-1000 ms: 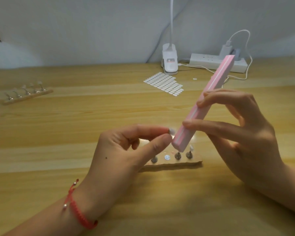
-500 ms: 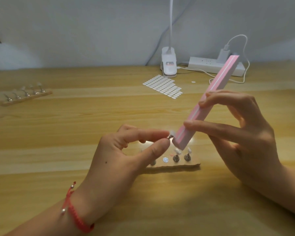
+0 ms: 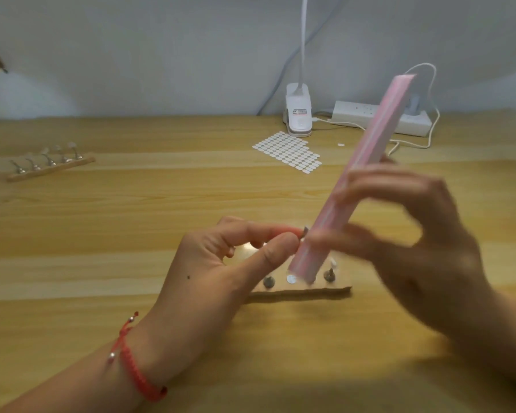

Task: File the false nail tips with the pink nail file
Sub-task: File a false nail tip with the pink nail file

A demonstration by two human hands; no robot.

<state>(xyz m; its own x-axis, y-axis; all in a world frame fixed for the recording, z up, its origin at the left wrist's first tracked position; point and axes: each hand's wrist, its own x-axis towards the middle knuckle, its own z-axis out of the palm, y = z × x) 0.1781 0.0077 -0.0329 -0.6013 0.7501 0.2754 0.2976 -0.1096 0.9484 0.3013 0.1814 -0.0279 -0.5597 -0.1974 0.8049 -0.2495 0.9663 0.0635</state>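
Wide open desk [image 3: 131, 234] is left between the far-left nail-tip stand [image 3: 49, 167] and the near stand [image 3: 340, 289], over which the pink nail file [image 3: 377, 135] is slanted. The back edge is blocked by clip lamp [image 3: 298, 117], power strip [image 3: 355, 110] and sticker sheet [image 3: 289, 152].

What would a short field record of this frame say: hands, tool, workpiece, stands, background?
left hand: pinches a small nail tip between thumb and forefinger; red bracelet on the wrist
right hand: motion-blurred, grips the pink nail file mid-length
file pose: tilted, lower end beside the nail tip; contact cannot be told
near stand: on the table under the hands, a few pegs showing
far stand: far left, a row of pegs
background: sticker sheet, lamp clamp, power strip
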